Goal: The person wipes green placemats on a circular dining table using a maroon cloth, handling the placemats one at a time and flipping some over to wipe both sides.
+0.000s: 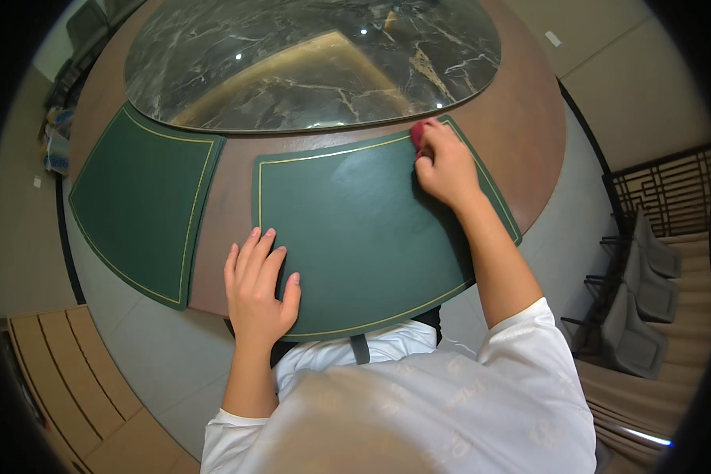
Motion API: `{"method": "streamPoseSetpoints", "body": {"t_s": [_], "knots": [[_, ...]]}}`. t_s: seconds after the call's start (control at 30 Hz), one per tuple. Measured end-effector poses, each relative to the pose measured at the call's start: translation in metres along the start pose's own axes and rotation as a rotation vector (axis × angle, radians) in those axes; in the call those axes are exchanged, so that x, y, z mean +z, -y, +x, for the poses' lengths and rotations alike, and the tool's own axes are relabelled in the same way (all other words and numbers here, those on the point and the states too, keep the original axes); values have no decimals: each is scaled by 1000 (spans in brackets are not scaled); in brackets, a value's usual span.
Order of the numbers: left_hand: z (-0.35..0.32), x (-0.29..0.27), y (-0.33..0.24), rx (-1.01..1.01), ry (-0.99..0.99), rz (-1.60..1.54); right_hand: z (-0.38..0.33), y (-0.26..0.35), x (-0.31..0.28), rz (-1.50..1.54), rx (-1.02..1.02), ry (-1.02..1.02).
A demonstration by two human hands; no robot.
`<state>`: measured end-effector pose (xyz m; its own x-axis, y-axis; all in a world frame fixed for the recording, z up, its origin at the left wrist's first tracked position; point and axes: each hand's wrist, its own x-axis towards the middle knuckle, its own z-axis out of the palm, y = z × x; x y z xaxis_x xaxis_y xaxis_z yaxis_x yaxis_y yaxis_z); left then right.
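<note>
A green placemat (355, 229) with a thin gold border line lies on the round brown table before me. Its near edge reaches over the table's rim by my waist. Bunched in my right hand (446, 166) is a red cloth (419, 134), pressed to the mat's far right corner. Most of the cloth is hidden under the fingers. At the mat's left edge, my left hand (259, 288) rests palm down with its fingers stretched out, holding nothing.
A second green placemat (146, 201) lies to the left. Beyond both mats stands a dark marbled turntable (316, 71) with a glossy, reflecting top. Grey chairs (632, 332) line the right side, near a wooden lattice screen (665, 189). Brown slatted panels (71, 371) are at lower left.
</note>
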<state>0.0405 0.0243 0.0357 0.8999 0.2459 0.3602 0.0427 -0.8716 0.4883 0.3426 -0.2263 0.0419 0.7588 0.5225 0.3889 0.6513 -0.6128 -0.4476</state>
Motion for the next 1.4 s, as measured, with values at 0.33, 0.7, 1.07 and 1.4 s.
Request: {"method": "streamPoseSetpoints", "body": {"t_s": [0.33, 0.7, 1.07, 1.4], "knots": [[-1, 1, 1, -2, -16, -27, 9, -13, -14, -225, -8, 64], [-2, -1, 5, 5, -31, -56, 5, -4, -6, -200, 140, -5], [-2, 0, 2, -32, -39, -49, -7, -4, -23, -131, 19, 143], [3, -2, 1, -40, -35, -38, 10, -3, -10, -234, -84, 104]]}}
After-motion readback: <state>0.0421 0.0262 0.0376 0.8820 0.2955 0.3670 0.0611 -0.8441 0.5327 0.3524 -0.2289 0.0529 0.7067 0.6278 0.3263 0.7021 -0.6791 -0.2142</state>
